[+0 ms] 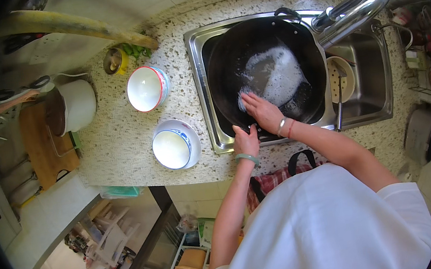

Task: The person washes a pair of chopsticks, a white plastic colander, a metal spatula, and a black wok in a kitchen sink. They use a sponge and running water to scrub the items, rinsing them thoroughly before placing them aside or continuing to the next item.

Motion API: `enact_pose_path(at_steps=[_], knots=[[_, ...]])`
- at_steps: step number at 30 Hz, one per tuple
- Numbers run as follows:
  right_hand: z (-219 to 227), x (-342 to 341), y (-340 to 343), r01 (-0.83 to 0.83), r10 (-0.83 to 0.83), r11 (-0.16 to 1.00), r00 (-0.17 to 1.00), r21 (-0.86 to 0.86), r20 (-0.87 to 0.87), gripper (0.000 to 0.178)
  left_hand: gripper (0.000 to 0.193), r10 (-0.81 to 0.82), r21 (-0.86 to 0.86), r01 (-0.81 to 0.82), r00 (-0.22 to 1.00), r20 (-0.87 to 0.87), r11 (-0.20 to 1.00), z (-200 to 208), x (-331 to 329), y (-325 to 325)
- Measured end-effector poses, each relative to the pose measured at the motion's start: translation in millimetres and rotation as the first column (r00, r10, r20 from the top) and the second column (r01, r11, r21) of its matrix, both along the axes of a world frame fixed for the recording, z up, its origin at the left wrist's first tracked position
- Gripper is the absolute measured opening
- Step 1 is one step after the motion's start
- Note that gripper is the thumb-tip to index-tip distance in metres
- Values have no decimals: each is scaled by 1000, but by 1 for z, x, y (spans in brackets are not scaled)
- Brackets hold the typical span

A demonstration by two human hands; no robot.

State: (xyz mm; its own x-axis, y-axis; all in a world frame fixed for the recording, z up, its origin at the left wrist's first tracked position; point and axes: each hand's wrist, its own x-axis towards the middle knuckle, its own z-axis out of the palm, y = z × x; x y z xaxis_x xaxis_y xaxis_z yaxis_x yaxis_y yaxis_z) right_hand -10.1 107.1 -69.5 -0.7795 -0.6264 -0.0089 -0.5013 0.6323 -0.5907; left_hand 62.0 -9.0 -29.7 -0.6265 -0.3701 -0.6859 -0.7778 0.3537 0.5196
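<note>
A large black wok (pixel 226 61) sits in the left basin of the steel sink, with white suds and cloudy water (pixel 275 74) pooled in its bottom. My left hand (pixel 246 141) is closed on the wok's near handle (pixel 253 129), which it mostly hides. Inside the wok, my right hand (pixel 264 112) presses a pale bluish-white scouring pad (pixel 242 102) against the near left wall. Much of the pad is under the fingers, so its full shape is hidden.
A chrome faucet (pixel 358 9) stands behind the right basin (pixel 367 93), where a cream strainer (pixel 350 92) and a long-handled utensil (pixel 340 107) rest. Left on the speckled counter are a red-rimmed bowl (pixel 144 89), stacked blue-rimmed bowls (pixel 171 149) and a white pot (pixel 79 105).
</note>
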Motion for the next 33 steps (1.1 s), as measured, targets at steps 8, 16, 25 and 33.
enact_pose_path(at_steps=[8,16,25,33], knots=[[-3,-8,-18,65,-63,991,998,-120,16,48,46,-61,-30,62,998,32,998,-5,-1,-3],[21,19,-1,-45,72,988,981,-150,181,39,53,-91,-126,94,995,30,988,-17,6,-6],[8,-6,-25,95,-60,983,975,-156,212,45,58,-142,-156,140,990,-3,978,-17,6,-7],[-6,-25,-37,171,-169,966,985,-195,28,42,61,-148,-94,151,988,37,984,-6,1,-5]])
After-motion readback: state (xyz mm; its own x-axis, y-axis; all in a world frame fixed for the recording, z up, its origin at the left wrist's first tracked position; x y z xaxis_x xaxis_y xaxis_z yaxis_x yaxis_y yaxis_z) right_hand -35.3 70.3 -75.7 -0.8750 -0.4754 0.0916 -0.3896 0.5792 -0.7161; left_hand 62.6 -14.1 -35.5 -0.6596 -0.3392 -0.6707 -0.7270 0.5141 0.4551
